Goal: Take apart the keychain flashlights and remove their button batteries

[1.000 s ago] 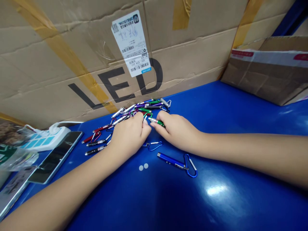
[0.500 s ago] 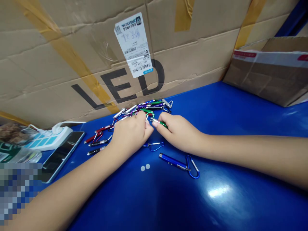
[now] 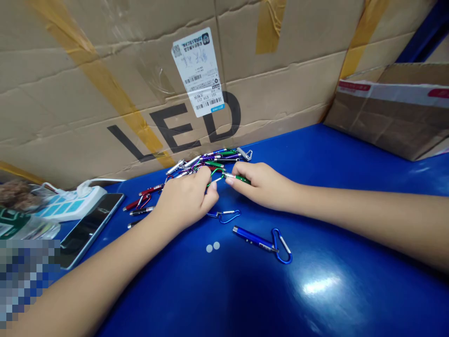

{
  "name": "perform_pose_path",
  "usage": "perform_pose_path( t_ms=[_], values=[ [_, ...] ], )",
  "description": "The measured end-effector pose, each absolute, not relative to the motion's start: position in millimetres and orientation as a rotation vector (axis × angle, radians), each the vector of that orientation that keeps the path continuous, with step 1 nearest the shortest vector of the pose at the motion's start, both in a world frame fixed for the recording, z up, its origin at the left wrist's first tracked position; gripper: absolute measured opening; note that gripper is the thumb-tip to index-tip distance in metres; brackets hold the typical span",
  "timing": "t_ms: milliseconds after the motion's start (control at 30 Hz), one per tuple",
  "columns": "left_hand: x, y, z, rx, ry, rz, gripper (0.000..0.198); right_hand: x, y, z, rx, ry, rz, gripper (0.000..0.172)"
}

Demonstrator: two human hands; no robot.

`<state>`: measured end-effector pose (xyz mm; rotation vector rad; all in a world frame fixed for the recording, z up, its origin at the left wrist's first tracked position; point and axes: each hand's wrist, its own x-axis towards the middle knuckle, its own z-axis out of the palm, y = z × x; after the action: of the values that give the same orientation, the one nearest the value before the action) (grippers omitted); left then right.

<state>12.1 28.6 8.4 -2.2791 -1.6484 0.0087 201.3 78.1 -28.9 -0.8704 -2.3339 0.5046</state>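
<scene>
My right hand (image 3: 263, 182) is closed around a small green penlight (image 3: 242, 179), its metal end pointing left. A green carabiner (image 3: 218, 179) joins that end and is pinched in my left hand (image 3: 185, 194), whose fingers are partly hidden behind its back. Just beyond both hands lies a pile of coloured penlights (image 3: 220, 159) with carabiners. Closer to me, a blue penlight (image 3: 253, 238) with its own carabiner (image 3: 289, 257) rests on the table. Another blue carabiner (image 3: 230, 219) pokes out beside my left hand; what it hangs from is hidden.
A large cardboard box (image 3: 280, 93) walls off the back of the blue table (image 3: 333, 224). An open carton (image 3: 382, 121) stands at the right. To the left are a phone (image 3: 91, 229) and a white power strip (image 3: 66, 210). Two pale round dots (image 3: 213, 246) mark the tabletop.
My left hand has shifted slightly left and down, and more of the green carabiner shows between the hands. The right hand keeps its grip, moved slightly right. The view has tilted a little.
</scene>
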Motion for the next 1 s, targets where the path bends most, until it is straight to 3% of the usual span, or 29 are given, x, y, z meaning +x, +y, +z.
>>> perform_pose_path(
  t_ms=[167, 400, 700, 1000],
  values=[
    [-4.0, 34.8, 10.3, -2.683, -1.580, -0.115, 0.027, 213.1, 90.4, -30.1, -0.644, -2.532, 0.423, 0.031],
    [-13.8, 46.4, 11.9, -3.006, -1.528, 0.106, 0.025, 213.6, 90.1, -34.1, -0.549, -2.686, 0.136, 0.037],
    [-11.0, 43.0, 14.6, -2.844, -1.568, 0.221, 0.017, 213.2, 89.2, -34.9, -0.598, -2.698, 0.186, 0.030],
    [-19.4, 46.5, 27.3, -2.551, -1.721, 0.017, 0.021, 212.7, 85.7, -27.3, -0.694, -2.559, 0.211, 0.026]
  ],
)
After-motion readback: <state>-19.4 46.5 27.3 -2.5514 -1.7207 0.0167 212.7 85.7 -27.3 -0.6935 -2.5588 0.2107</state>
